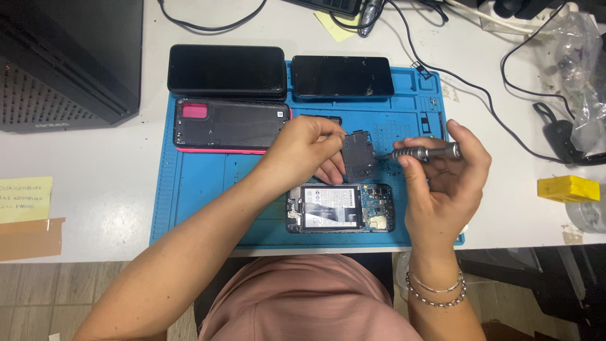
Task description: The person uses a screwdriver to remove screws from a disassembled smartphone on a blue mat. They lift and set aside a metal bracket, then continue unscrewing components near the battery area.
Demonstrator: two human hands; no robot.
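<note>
Pink cloth (303,297) at the desk's (95,189) near edge is closest, with both forearms reaching over it. Left hand (309,148) lifts a small dark cover (357,155) above the blue mat (202,183), fingers (328,129) pinching its edge so its face is turned to the tool. Right hand (442,183) holds a screwdriver (424,151) level, fingers closed round the shaft, tip touching the cover. Below them lies an opened phone (341,208), battery showing. Two phones (227,69) and a red-edged back shell (230,125) sit along the mat's far edge. White desk; cables at the far edge, a yellow block (568,188) at the right.
</note>
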